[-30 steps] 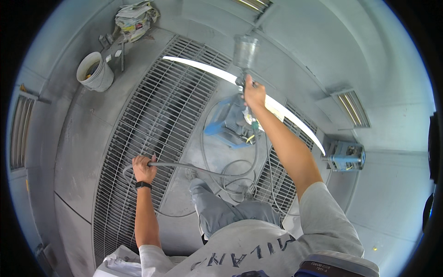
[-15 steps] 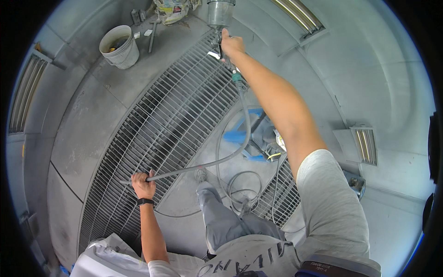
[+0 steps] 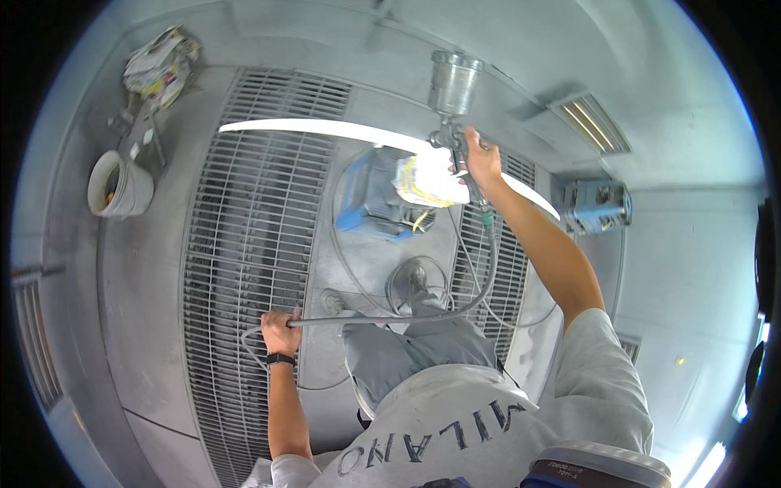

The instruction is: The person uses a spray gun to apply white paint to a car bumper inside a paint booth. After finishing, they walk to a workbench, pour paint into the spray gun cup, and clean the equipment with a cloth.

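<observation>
Gripping spray gun by handle, right hand fingers clamped; cup on top, likely top-heavy; left hand fist closed round hose, limp, draggy

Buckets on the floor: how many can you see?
1: a white bucket stands at the left, beside the floor grating. Others may be hidden behind the person.

A grey floor is seen, set with metal gratings. On it a white bucket is stood at the left — a blue machine and loose hose coils are laid mid-floor.
</observation>
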Tool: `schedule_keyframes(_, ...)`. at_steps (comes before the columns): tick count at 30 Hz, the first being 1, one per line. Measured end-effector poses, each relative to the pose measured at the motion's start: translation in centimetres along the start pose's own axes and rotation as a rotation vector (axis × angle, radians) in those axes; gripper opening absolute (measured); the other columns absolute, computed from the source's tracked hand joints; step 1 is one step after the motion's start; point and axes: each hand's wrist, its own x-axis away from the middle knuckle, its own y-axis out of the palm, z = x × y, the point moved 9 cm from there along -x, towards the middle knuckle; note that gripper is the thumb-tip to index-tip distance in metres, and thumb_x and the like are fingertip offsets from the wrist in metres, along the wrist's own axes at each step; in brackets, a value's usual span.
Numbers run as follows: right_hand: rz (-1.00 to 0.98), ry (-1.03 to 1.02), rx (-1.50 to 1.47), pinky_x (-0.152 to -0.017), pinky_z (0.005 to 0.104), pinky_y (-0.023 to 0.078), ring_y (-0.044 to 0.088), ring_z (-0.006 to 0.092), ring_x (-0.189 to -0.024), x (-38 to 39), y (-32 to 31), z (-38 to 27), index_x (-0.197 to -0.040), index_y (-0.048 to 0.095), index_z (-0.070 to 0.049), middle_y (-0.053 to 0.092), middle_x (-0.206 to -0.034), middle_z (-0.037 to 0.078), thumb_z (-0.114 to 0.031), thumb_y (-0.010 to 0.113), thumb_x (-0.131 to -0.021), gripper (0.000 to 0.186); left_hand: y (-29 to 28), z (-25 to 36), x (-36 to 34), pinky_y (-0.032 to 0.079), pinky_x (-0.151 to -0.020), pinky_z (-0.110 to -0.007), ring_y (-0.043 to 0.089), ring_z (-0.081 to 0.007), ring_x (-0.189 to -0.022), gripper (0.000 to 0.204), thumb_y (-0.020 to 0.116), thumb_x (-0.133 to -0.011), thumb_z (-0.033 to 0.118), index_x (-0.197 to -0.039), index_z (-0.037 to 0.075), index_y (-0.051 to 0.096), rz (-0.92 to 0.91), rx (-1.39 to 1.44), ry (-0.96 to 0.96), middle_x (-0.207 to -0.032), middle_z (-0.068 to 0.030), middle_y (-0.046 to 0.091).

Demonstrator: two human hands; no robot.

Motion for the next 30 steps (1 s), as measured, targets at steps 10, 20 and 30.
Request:
schedule_keyframes(10, 0.28, 0.194, -0.134, -0.045, 0.0339, 0.052, 0.072, 0.0206, -0.066, -1.6, -29.1, 14.8, -0.105, 0.066, -0.003, 0.072, -0.08, 0.011, -0.059, 0.051, -0.102, 0.058, 11.8, 16.0, -3.1, 0.047, -0.072, -0.047, 0.059, -0.0384, -0.067, 0.04, 0.076, -0.084, 0.019, -0.056, 0.004, 0.052, -0.378, 0.006, 0.214, -0.064, -0.0151, 0.06)
schedule_keyframes(20, 0.569, 0.278, -0.06, -0.044, 0.0359, 0.053, 0.071, 0.021, -0.061, -6.0, -55.1, 33.6, -0.1, 0.067, -0.002, 0.066, -0.078, 0.008, -0.062, 0.055, -0.098, 0.061, 25.3, 32.7, -2.3, 0.049, -0.066, -0.049, 0.061, -0.0395, -0.069, 0.035, 0.076, -0.083, 0.021, -0.062, 0.004, 0.055, -0.667, 0.082, 0.328, -0.067, -0.0157, 0.061)
schedule_keyframes(30, 0.611, 0.334, 0.273, -0.054, 0.0392, 0.053, 0.066, 0.025, -0.059, -9.1, -55.3, 30.3, -0.09, 0.073, 0.0, 0.068, -0.072, 0.013, -0.059, 0.056, -0.098, 0.061, 25.8, 31.6, -4.0, 0.051, -0.071, -0.048, 0.063, -0.0382, -0.077, 0.025, 0.074, -0.081, 0.019, -0.069, 0.004, 0.059, -0.706, 0.011, 0.215, -0.076, -0.0154, 0.065)
